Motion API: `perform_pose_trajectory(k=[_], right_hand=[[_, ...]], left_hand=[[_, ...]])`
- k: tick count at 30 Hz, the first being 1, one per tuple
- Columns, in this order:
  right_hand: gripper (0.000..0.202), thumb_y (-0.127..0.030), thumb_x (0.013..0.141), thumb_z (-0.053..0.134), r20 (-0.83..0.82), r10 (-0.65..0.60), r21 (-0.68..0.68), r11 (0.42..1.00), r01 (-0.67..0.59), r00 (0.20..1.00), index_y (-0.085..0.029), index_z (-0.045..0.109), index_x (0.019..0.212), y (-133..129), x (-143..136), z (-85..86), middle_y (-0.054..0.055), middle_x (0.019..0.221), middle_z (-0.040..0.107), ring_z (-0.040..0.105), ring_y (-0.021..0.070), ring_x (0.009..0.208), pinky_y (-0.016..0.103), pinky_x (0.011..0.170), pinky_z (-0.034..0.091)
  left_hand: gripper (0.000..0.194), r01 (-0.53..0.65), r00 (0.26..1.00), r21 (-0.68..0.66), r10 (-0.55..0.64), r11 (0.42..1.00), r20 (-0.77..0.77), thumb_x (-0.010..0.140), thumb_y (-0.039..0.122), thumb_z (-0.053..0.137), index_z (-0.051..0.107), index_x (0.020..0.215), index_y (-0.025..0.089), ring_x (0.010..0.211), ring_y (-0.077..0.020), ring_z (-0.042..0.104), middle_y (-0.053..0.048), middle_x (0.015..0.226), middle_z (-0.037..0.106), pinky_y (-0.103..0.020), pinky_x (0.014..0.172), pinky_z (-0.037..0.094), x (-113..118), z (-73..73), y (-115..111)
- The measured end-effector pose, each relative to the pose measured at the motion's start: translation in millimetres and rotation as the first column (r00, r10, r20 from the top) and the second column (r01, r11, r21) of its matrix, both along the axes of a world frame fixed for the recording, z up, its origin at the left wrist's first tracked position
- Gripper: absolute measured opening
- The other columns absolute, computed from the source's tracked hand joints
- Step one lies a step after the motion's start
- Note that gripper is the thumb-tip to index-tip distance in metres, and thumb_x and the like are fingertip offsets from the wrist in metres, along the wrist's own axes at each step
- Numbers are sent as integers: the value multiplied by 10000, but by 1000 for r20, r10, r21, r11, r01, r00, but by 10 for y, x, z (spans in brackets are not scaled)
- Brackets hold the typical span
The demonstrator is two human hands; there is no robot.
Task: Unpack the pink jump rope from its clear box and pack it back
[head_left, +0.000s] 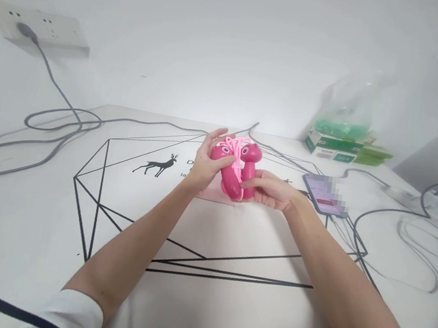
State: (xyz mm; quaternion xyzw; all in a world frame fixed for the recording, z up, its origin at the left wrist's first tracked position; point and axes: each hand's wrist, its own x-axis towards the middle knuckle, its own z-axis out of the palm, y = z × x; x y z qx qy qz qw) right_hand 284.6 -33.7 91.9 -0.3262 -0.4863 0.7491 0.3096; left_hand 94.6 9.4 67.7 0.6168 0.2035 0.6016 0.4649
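A pink skipping rope (pixel 232 182) is held up in both hands above the table, its two dark pink handles side by side, each with a round eye at the top. Its lighter pink cord (pixel 238 149) is bundled between the handles. My left hand (pixel 207 163) grips the left handle and the cord, thumb across the front and fingers behind. With thumb and fingers closed, my right hand (pixel 270 189) holds the lower part of the right handle. Beneath them lies a flat pale pink item (pixel 214 195), mostly hidden by the hands and rope.
A phone (pixel 324 195) lies to the right. Boxes (pixel 333 147) and a clear plastic bag (pixel 347 108) stand at the back right. Grey cables (pixel 54 146) run along the left and back. A wall socket (pixel 50 29) is at left. Black lines and a deer print mark the white table (pixel 222 316).
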Motion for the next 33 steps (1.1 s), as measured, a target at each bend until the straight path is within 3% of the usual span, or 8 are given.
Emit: perform_pose_trajectory(k=[6,11,18,25,28,33], right_hand=[[297,-154,754,791,-12,-43,-15,999,42,999,-87,700,1029,-36,-43,17,131,1019,748,729,204,872,295,793,627],[328,-163,741,806,18,-41,3,999,41,999,-88,699,1042,-44,-80,-2,146,1071,733,712,240,965,326,852,613],[324,-173,714,822,35,-76,0,997,76,996,-129,706,1014,-20,-86,-45,112,1035,740,712,237,955,315,834,618],[323,-180,694,831,76,-97,26,995,95,992,-119,711,988,13,-59,-73,122,1038,739,716,231,937,298,820,618],[323,-177,684,839,79,-128,31,992,126,989,-109,707,970,7,-60,-58,124,1002,745,724,218,888,272,771,621],[306,-179,687,839,81,-152,50,988,148,985,-105,701,950,-8,-59,-38,134,1004,744,723,226,892,281,767,618]], left_hand=[[610,9,1000,19,-9,1000,12,763,196,742,491,1311,291,1199,-273,587,-73,1364,553,-423,987,508,29,31,-37],[593,-2,1000,1,2,1000,14,748,181,756,524,1284,284,1182,-272,593,-74,1360,556,-410,963,518,30,48,-61],[572,55,997,-143,-48,988,53,749,198,775,563,1272,290,1147,-246,606,-62,1373,548,-380,965,514,45,71,-105],[516,211,970,-392,-142,895,198,863,352,700,518,1340,276,987,-175,654,-61,1171,654,-303,864,548,1,118,-54],[475,317,938,-425,-214,848,274,917,340,629,507,1363,232,1020,-193,651,-79,1117,669,-337,913,532,-31,160,-54],[340,474,866,-409,-327,780,379,943,223,559,572,1279,174,1097,-194,628,-107,1209,645,-348,1001,480,-68,210,-103]])
